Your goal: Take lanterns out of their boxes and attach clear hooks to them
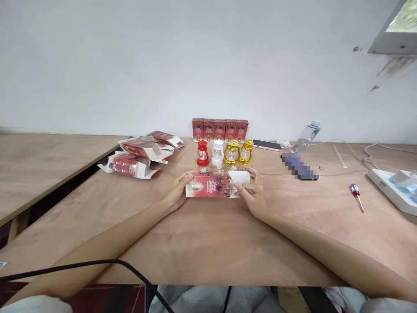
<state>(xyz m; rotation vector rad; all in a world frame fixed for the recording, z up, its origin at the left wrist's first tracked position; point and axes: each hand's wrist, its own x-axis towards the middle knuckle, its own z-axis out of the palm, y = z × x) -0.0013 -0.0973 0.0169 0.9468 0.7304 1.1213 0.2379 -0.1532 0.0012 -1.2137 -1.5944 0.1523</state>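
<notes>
A red printed cardboard box point(213, 185) lies sideways between my hands, its white flaps open at the right end. My left hand point(180, 189) is closed on the box's left end. At the flap end, my right hand point(252, 191) grips with thumb and fingers. Just behind stand small lanterns: a red one point(202, 154), a white one point(217, 153) and two gold ones point(231, 154). Small clear and metal pieces point(203, 169) lie in front of them, partly hidden by the box.
Several closed red boxes point(220, 130) stand in a row by the wall. Opened boxes point(127, 166) are heaped at left. At right are a phone point(267, 144), a dark phone point(302, 168), a bottle point(306, 136), a screwdriver point(357, 198) and a power strip point(391, 187). A black cable point(107, 261) crosses in front.
</notes>
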